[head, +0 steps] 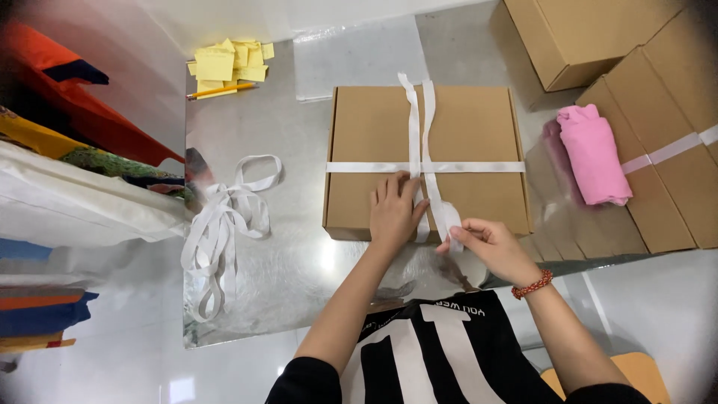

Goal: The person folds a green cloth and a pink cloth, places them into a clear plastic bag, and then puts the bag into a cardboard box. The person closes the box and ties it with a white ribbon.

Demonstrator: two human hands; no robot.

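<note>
White ribbon point(430, 150) is crossed over the flat brown box point(374, 135), which is set near the middle of the shiny table point(299, 269). One ribbon end is pinched by the right hand point(490, 243) so it is kept tight. The crossing is pressed flat by the left hand point(395, 209), fingers open, so it cannot slip. Loose ribbon point(221, 232) is left toward the table's left edge.

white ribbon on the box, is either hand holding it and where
The right hand pinches the white ribbon by its loose end at the box's near edge; the left hand presses it flat.
</note>
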